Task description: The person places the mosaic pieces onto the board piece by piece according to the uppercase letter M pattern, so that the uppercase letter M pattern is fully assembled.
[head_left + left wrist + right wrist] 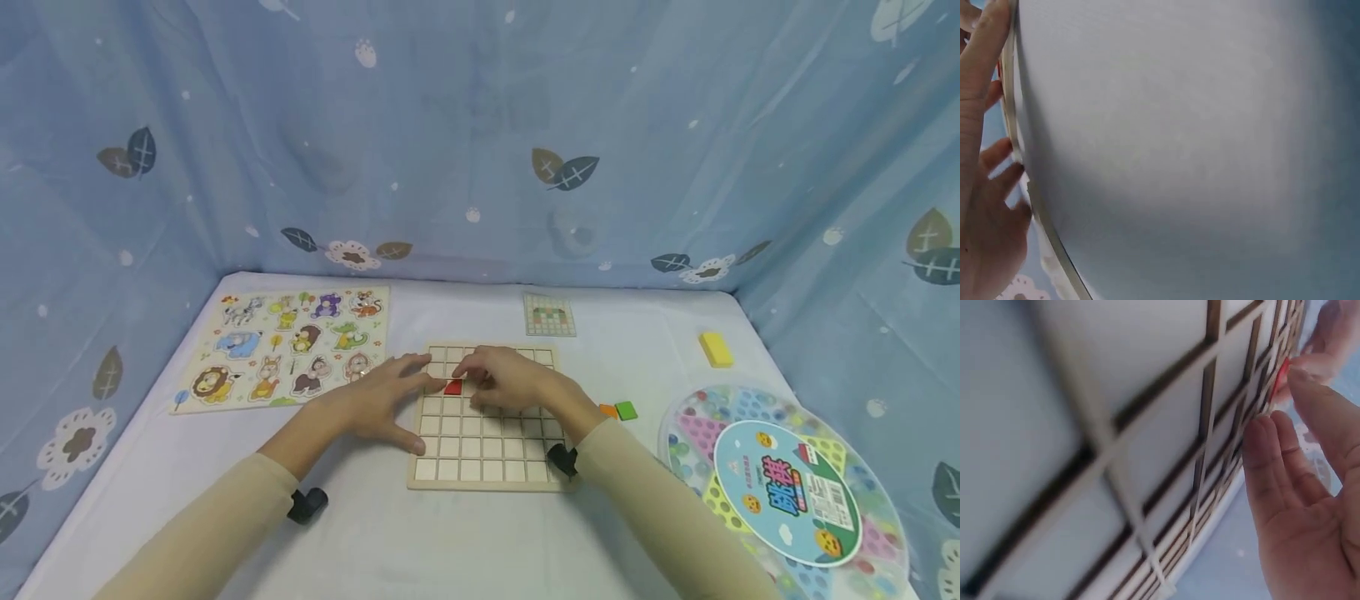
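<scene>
A wooden grid board lies on the table in front of me, with a small red tile in one of its upper-left squares. My left hand is spread at the board's left edge, thumb on the lower part of that edge and a fingertip reaching the red tile. From the other side my right hand bends over the board, a fingertip at the tile's upper edge. The right wrist view shows the red tile between fingertips of both hands, with the right hand's other fingers fairly straight.
An animal puzzle board lies at left. Behind the grid is a small pattern card. Right of the grid are orange and green tiles, a yellow block and a round Chinese checkers set.
</scene>
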{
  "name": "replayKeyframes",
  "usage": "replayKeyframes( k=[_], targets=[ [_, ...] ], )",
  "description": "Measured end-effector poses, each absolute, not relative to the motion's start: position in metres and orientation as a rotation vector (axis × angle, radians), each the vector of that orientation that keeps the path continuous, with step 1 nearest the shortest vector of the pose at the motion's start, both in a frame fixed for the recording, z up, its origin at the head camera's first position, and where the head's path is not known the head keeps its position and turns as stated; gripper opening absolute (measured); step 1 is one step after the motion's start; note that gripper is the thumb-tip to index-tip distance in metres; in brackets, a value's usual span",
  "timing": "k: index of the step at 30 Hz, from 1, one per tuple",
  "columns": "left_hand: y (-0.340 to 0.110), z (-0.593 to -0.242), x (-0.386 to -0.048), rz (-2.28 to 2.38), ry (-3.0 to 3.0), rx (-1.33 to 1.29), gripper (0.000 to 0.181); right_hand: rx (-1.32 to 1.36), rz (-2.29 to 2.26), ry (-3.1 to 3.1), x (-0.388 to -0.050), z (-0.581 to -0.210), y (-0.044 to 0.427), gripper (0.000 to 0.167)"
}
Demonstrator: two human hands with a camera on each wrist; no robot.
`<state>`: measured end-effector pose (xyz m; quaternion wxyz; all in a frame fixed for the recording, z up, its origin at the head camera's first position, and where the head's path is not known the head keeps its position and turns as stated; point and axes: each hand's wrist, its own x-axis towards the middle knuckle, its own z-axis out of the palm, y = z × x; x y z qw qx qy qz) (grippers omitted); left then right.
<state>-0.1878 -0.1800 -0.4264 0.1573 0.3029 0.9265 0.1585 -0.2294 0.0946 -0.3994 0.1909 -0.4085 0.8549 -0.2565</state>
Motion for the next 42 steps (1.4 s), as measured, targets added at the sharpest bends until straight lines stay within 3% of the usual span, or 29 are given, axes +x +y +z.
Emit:
replayKeyframes(
  k=[14,42],
  targets=[
    [-0.169,-0.422,-0.183,0.439,2.613,0.802,0.103,-1.034,-0.99,2.407,-0.206,-0.388,0.17,0.053],
    [-0.173,-0.419,-0.183,0.44,2.668,0.836,0.106,-0.908,-0.866,2.649,-0.197,-0.377,0.258,0.049]
  ],
)
